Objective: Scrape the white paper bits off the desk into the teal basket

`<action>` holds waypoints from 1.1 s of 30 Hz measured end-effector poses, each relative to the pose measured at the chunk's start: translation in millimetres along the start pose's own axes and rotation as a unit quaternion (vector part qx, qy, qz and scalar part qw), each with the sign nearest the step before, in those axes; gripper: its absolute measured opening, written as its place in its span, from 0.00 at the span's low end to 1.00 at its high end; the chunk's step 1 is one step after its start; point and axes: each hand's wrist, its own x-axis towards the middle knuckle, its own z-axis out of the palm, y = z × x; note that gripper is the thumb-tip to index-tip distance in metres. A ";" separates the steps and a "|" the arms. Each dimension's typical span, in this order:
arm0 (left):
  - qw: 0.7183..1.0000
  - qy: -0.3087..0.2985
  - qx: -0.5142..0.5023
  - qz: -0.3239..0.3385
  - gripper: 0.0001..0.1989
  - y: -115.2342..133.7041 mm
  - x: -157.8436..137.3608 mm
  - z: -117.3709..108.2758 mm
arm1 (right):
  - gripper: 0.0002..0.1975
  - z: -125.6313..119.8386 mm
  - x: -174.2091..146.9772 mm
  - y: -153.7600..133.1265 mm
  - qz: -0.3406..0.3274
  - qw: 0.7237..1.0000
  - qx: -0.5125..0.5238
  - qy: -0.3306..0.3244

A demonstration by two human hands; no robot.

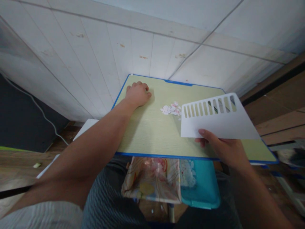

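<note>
My right hand (220, 148) grips the lower edge of a white sheet (214, 125), stiff like card or thin plastic, with a row of rounded slots cut along its far side. The thumb lies on top and the other fingers are mostly underneath. The sheet is above the right part of a pale yellow-green table (157, 136) with a blue edge. A small heap of torn white and pink paper scraps (170, 109) lies just left of the sheet. My left hand (138, 93) rests on the tabletop left of the scraps, its fingers loosely bent and thumb apart, nothing visible in it.
Below the table's front edge are a patterned fabric-lined bin (152, 187) with pinkish contents and a teal plastic tray (205, 181) with white bits. A white panelled wall (143, 47) with a grey cable (205, 41) stands behind. Brown boxes (283, 98) are at right.
</note>
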 end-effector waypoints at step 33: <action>1.000 0.000 0.005 0.004 0.24 2.4 -1.9 0.7 | 0.30 45.9 3.0 -9.4 0.009 0.999 0.042 -0.008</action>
